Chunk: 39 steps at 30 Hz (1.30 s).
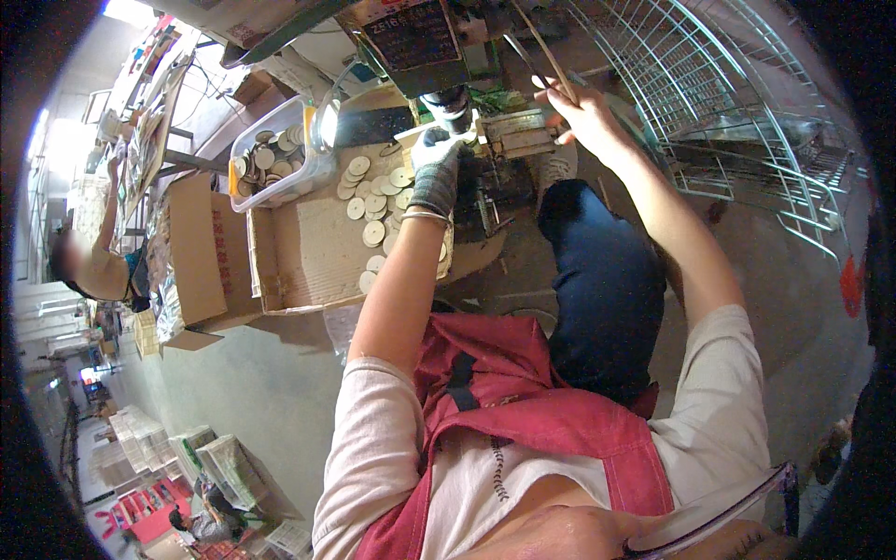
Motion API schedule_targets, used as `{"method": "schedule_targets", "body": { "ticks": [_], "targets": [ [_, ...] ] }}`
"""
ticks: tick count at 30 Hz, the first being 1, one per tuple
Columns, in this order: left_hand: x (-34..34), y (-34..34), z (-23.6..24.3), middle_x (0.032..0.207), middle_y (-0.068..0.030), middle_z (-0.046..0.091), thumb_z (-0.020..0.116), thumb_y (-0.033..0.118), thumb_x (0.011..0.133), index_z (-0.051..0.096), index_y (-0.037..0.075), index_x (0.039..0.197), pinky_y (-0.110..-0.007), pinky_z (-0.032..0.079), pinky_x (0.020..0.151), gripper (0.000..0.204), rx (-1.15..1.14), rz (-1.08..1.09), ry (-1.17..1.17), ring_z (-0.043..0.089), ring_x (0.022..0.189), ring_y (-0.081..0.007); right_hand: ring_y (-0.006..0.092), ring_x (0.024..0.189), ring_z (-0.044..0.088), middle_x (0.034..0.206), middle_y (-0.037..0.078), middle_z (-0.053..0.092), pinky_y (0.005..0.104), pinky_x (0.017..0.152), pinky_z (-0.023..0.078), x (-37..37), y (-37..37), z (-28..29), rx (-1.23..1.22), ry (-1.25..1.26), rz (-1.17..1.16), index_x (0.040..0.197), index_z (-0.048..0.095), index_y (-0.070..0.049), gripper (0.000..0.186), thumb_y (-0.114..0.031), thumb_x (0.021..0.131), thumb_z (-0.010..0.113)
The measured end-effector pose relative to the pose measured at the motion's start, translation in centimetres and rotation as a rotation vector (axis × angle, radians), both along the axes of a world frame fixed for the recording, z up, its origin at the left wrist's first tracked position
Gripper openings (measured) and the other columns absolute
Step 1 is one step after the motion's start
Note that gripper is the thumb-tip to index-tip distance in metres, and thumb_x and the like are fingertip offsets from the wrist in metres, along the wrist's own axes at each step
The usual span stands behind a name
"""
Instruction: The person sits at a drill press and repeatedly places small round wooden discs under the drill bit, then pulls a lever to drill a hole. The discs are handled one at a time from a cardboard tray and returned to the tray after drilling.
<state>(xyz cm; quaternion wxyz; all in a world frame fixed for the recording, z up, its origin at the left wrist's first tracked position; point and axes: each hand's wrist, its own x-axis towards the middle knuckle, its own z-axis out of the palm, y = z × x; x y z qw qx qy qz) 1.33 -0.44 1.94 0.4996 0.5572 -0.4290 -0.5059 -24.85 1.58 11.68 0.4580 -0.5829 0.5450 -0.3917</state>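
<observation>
My left hand (437,159), in a grey-and-white glove, is closed at a small pale piece (465,133) beneath the dark spindle (448,107) of a machine (401,33). My bare right hand (583,119) grips a slender tan rod (546,56), beside a thinner metal rod (523,54), right of the spindle. A metal fixture (523,135) sits between my hands. Left of my gloved hand, pale round discs with centre holes (373,205) lie scattered on a cardboard tray (303,257). What my left fingertips hold is small and partly hidden.
A clear plastic bin (238,159) of discs stands behind the tray, near an open carton (196,261). Wire racks (709,112) fill the right. Another person (112,271) works at a bench at far left; another (201,523) is at lower left, among stacked goods (233,471).
</observation>
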Motion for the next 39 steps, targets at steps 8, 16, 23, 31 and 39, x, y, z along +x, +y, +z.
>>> {"method": "schedule_targets", "body": {
  "ticks": [8,16,23,31,39],
  "targets": [
    [-0.1,0.9,1.4,0.083,0.0011,0.064,0.07,0.007,0.077,0.067,0.004,0.094,-0.025,0.046,0.065,0.017,0.054,0.019,0.014,0.057,0.072,-0.0104,0.0169,0.081,0.062,0.098,0.008,0.067,0.0327,0.073,0.05,1.8,-6.5,-3.5,-0.132,0.129,-0.11,0.137,0.052,-0.016,0.041,-0.033,0.099,0.051],
    [-0.3,0.4,1.6,0.081,-0.0024,0.064,0.066,0.003,0.076,0.066,0.002,0.094,-0.026,0.046,0.061,0.018,0.069,0.005,-0.108,0.058,0.07,-0.0119,0.0063,0.05,0.049,0.071,0.001,0.057,0.0231,0.044,0.042,-0.7,2.6,0.0,-0.042,-0.096,0.063,0.124,0.057,-0.003,0.035,-0.029,0.103,0.047],
    [-0.1,-0.5,-0.4,0.085,-0.0043,0.067,0.066,0.003,0.077,0.067,0.001,0.097,-0.027,0.05,0.063,0.02,-0.043,-0.012,-0.046,0.062,0.071,-0.0143,0.0041,0.04,0.035,0.053,-0.004,0.04,0.0219,0.037,0.027,1.0,4.5,16.7,-0.531,-0.201,-0.201,0.103,0.064,-0.01,0.024,-0.032,0.099,0.055],
    [-1.4,0.9,1.8,0.091,-0.0162,0.07,0.074,0.029,0.072,0.067,0.0,0.092,-0.037,0.051,0.079,0.036,0.085,-0.029,-0.757,0.067,0.09,-0.0309,0.0057,0.036,0.029,0.051,-0.006,0.036,0.0238,0.033,0.021,4.4,6.7,18.4,-0.313,-0.698,-0.208,0.086,0.06,-0.012,0.023,-0.031,0.098,0.057],
    [-2.5,3.9,1.9,0.075,-0.0033,0.062,0.071,0.022,0.08,0.065,0.002,0.089,-0.032,0.048,0.055,0.023,0.05,0.187,0.372,0.058,0.061,-0.0139,0.0052,0.036,0.028,0.051,-0.005,0.036,0.0235,0.033,0.02,3.6,7.0,14.8,-0.263,-0.782,-0.298,0.102,0.068,-0.008,0.022,-0.027,0.096,0.059]
  ]
}}
